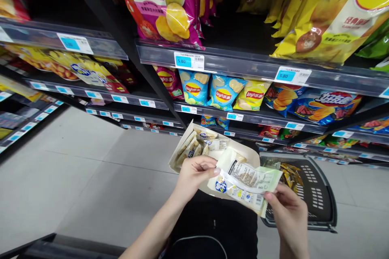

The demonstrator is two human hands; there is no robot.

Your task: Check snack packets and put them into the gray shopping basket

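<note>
Between my two hands is a pale green and white snack packet [247,178], its printed back with a barcode turned up. My left hand [197,176] pinches its left end between thumb and fingers. At the right end, my right hand [287,206] grips a lower corner. Beneath the packet sits an open cream-coloured carton [179,145] holding several similar small packets [194,145]. What supports the carton is hidden from me.
A dark shopping basket [319,194] with yellow packets in it stands on the grey floor [100,178] at right. Ahead are shelves with price tags [188,61], purple chip bags [170,4], yellow chip bags [337,20] and small blue bags [225,91].
</note>
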